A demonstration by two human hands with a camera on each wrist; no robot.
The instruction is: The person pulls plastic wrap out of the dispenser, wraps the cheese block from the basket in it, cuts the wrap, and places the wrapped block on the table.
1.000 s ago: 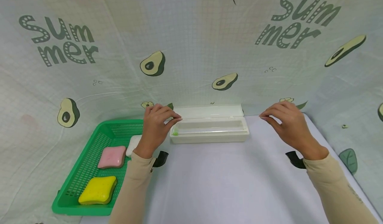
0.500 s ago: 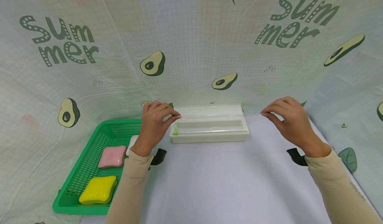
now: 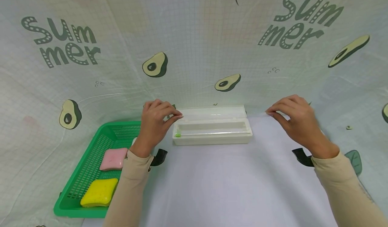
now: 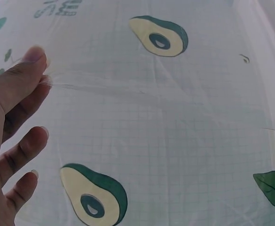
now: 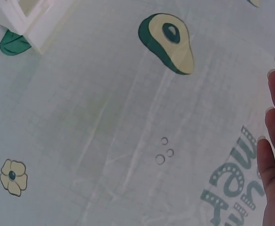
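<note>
A nearly invisible sheet of cling film (image 4: 106,90) stretches away from my left hand in the left wrist view, its edge showing as a thin shiny line. My left hand (image 3: 156,127) pinches that edge between thumb and forefinger, while its other fingers are spread. Far to the right, my right hand (image 3: 295,126) has thumb and fingertips together at the same height, pinching the film's other corner. Between and below the hands stands a white cling film dispenser (image 3: 212,140) with its lid (image 3: 212,112) raised. A small green slider (image 3: 178,133) sits at its left end.
Left of the dispenser lies a green plastic basket (image 3: 82,164) holding a pink sponge-like block (image 3: 112,159), a yellow one (image 3: 99,192) and a white one partly behind the left arm. A white cloth (image 3: 230,186) covers the table; an avocado-print curtain (image 3: 194,35) hangs behind.
Both hands have risen slightly, and the right has shifted a little right. The left forearm now covers more of the white block. Dispenser and basket stay put.
</note>
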